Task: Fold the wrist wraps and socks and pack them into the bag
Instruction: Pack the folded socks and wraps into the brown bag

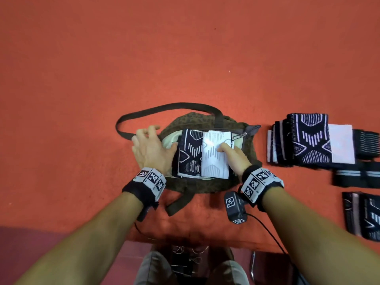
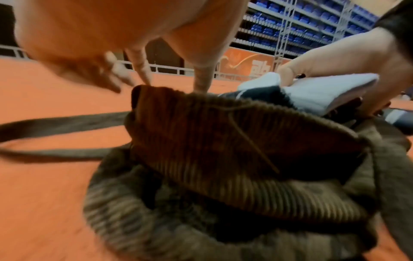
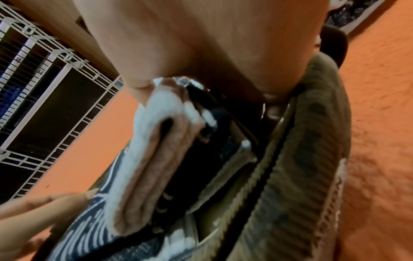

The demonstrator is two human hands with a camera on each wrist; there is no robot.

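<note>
At the mouth of the brown bag (image 1: 207,187) on the orange table (image 1: 82,79), folded socks (image 1: 203,154) sit half in, the right hand (image 1: 234,156) pinching them to push down while the left hand (image 1: 151,148), fingers spread and grasping nothing, holds the rim wide.

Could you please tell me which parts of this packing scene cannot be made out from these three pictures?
- Inside of the bag: head view, covered by the folded socks and both hands.
- Right hand fingertips: head view, tucked under the socks; only the thumb shows.
- Wrist wraps: head view, cut off by the right edge.
- Left hand: left wrist view, blurred, so its contact with the bag is unclear.
</note>
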